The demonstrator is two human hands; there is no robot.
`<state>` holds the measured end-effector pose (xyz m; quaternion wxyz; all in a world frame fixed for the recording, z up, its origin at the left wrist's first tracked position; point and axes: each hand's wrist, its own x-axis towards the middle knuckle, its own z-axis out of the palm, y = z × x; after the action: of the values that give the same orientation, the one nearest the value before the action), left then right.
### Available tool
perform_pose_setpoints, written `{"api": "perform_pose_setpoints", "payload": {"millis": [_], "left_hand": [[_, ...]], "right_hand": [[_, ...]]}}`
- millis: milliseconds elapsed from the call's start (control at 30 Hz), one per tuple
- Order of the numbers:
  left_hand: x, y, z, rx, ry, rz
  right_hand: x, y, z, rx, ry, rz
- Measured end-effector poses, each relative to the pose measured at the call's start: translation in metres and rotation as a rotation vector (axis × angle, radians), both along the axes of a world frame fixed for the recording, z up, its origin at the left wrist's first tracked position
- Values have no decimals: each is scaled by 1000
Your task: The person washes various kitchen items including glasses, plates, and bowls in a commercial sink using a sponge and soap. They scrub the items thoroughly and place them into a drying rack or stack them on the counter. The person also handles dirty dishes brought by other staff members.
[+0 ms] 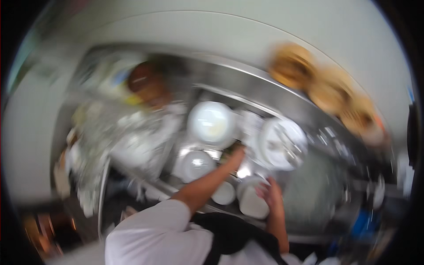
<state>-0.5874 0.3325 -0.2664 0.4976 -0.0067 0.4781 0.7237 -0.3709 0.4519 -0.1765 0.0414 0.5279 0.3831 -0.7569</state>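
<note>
The view is blurred by motion. My left hand [236, 155] reaches in among white dishes in a steel sink, near something dark green; whether it grips anything cannot be told. My right hand [270, 193] is at the edge of a white bowl [253, 205], its fingers apart over the rim. A stack of white plates [210, 122] stands beyond my left hand. White bowls [197, 165] sit to its left, and a small white dish [224, 193] lies between my forearms. Right of my left hand, a white plate [281, 144] carries metal cutlery [289, 142].
Water fills a sink basin [313, 188] on the right. Blurred clear or white items [139, 142] crowd the left counter, with a brown round object [149, 84] behind. Tan bowls or baskets [291, 64] line the back ledge. Something blue [364, 223] is at lower right.
</note>
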Motion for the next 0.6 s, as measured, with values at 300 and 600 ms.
{"api": "perform_pose_setpoints", "payload": {"millis": [300, 600], "left_hand": [[-14, -309, 162, -81, 619, -14], [56, -655, 74, -1007, 647, 1314]], "right_hand": [[-47, -67, 46, 363, 113, 693], [-367, -345, 161, 998, 1005, 1380]]}}
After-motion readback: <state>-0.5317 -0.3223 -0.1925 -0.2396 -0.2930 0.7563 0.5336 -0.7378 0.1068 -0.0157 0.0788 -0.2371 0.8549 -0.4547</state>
